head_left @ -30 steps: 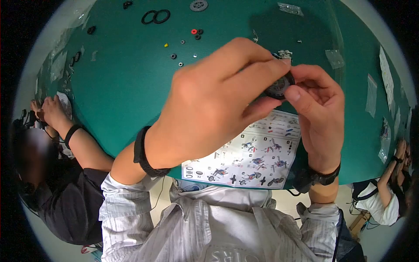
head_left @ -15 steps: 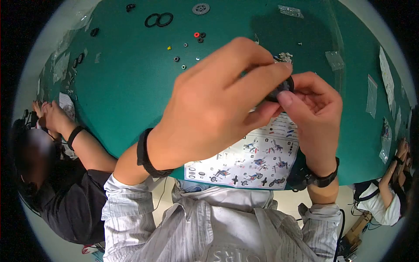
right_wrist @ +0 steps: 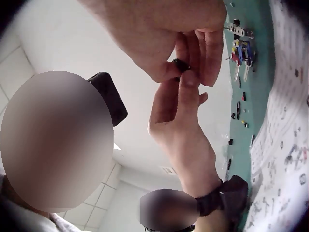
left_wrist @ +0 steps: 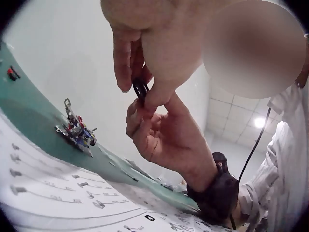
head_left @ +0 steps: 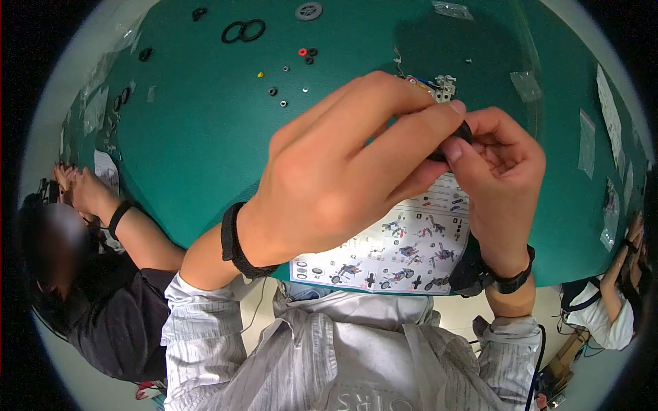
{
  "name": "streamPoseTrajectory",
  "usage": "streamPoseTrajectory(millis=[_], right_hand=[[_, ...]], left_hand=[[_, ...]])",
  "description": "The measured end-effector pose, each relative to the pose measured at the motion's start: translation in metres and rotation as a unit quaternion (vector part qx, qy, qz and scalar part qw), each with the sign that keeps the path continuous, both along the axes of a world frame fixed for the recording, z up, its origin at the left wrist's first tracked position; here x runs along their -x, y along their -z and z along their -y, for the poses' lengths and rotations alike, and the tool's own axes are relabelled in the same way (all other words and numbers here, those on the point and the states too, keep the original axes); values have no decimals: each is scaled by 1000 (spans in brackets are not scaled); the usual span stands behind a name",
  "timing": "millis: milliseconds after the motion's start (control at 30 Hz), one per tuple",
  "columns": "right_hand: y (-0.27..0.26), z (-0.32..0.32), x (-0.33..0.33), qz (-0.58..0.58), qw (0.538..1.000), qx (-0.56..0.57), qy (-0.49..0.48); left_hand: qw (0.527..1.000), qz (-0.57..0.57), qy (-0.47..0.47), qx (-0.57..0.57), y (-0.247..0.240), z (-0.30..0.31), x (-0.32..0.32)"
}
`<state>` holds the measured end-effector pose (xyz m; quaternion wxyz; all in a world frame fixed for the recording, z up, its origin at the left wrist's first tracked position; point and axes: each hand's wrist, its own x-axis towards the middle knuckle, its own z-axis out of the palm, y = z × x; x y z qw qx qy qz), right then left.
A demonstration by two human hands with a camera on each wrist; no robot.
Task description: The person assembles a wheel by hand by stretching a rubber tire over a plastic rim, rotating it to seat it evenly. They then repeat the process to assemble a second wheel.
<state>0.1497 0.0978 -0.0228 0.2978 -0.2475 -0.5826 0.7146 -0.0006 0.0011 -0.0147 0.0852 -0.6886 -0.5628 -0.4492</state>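
Note:
Both hands hold a small toy wheel (head_left: 465,131) with a black tyre, raised above the instruction sheet. My left hand (head_left: 336,161) reaches across from the left and pinches one side of the wheel between thumb and fingers, hiding much of it. On the other side, my right hand (head_left: 504,164) grips the rim with its thumb and curled fingers. From the left wrist the wheel (left_wrist: 140,88) appears nearly edge-on between the fingertips. Beyond the hands lies a partly built metal model (head_left: 442,88) with red, yellow and blue parts, also visible from the right wrist.
Under the hands lies the printed instruction sheet (head_left: 384,253). Two black tyres (head_left: 243,31), a grey spoked disc (head_left: 308,11) and several small parts (head_left: 307,55) are spread over the green table (head_left: 192,137). Plastic bags (head_left: 526,86) lie at right. Other people sit at both sides.
The wheel has turned between the fingers: its grey spoked face showed a second ago, and now mostly the black tyre shows. More of the metal model is visible beyond the hands.

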Motion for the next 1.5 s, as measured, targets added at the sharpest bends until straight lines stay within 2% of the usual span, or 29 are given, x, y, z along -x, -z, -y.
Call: streamPoseTrajectory(millis=[267, 467, 667, 867, 967, 1067, 1267, 1367, 1500], right_hand=[[-8, -4, -2, 44, 998, 38, -13], [-9, -7, -5, 12, 998, 44, -32], [-5, -16, -5, -43, 979, 151, -131], [-6, -14, -4, -50, 965, 216, -139], [-1, -14, -4, -66, 967, 195, -150], [-2, -14, -4, -78, 979, 127, -139], [-12, -16, -6, -56, 995, 13, -83], [-10, -14, -6, -49, 992, -105, -55], [-11, -14, -8, -66, 975, -207, -52]], left_hand=[[1000, 1, -2, -17, 1, -2, 5], [998, 51, 12, 22, -8, -1, 8], [992, 115, 3, 52, -15, 2, 7], [987, 139, 11, 73, -18, 3, 7], [982, 164, 25, 88, -18, 2, 9], [977, 183, 39, 105, -20, 1, 9], [969, 202, 64, 124, -15, -1, 9], [969, 200, 62, 129, -13, -2, 8], [968, 217, 79, 100, -8, -3, 5]])
